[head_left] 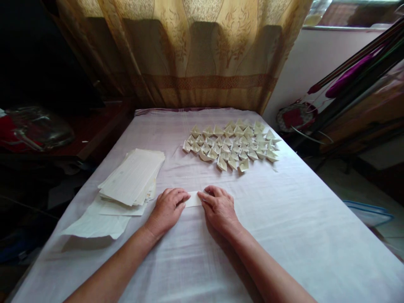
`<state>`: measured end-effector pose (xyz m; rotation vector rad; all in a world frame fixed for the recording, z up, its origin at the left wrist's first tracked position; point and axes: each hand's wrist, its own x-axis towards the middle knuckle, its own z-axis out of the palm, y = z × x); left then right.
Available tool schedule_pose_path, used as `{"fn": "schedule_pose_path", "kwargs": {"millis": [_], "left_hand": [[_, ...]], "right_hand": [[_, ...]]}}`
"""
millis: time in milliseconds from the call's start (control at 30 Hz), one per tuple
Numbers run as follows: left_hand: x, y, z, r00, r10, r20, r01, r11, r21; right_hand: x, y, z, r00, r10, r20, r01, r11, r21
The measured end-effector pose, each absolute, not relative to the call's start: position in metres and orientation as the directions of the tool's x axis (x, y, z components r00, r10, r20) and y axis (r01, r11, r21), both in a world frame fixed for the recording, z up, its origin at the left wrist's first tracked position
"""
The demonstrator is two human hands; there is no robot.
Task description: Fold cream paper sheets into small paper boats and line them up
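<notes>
A small folded strip of white paper (193, 199) lies on the cloth-covered table, its ends hidden under my fingers. My left hand (168, 208) grips the left end, thumb and fingers drawn together on it. On the right end, my right hand (220, 207) presses with its fingers closed together. Beyond the hands sit several small folded paper boats (232, 145), grouped in uneven rows. To the left of my left hand is a stack of paper sheets (132, 174), with a loose, curled sheet (97, 219) sticking out beneath it.
A white cloth (277, 235) covers the table. Gold patterned curtains (202, 54) hang behind its far edge. On the left stands a dark red cabinet (104, 126) with a clear plastic package (41, 128) on it. Long poles (353, 63) lean at the right.
</notes>
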<state>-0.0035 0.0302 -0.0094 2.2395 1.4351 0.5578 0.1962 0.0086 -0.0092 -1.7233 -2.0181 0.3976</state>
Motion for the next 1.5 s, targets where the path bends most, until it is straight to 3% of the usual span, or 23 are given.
{"fn": "schedule_pose_path", "kwargs": {"millis": [400, 700, 900, 1067, 1500], "left_hand": [[-0.003, 0.031, -0.01, 0.327, 0.938, 0.113, 0.733, -0.327, 0.596], [-0.002, 0.032, -0.008, 0.312, 0.943, 0.112, 0.751, -0.317, 0.58], [0.004, 0.029, -0.01, 0.269, 0.948, 0.169, 0.777, -0.318, 0.543], [0.01, 0.023, -0.011, 0.233, 0.944, 0.233, 0.798, -0.323, 0.508], [0.004, 0.019, -0.026, 0.3, 0.867, 0.397, 0.795, -0.457, 0.398]], "right_hand": [[0.169, 0.006, -0.007, -0.006, 0.974, 0.225, 0.9, 0.104, -0.424], [0.2, 0.013, -0.016, -0.172, 0.957, 0.235, 0.822, 0.27, -0.502], [0.202, 0.014, -0.027, -0.184, 0.928, 0.325, 0.802, 0.332, -0.496], [0.204, 0.015, -0.038, -0.098, 0.896, 0.434, 0.768, 0.345, -0.54], [0.202, 0.005, -0.024, -0.118, 0.908, 0.403, 0.751, 0.347, -0.561]]}}
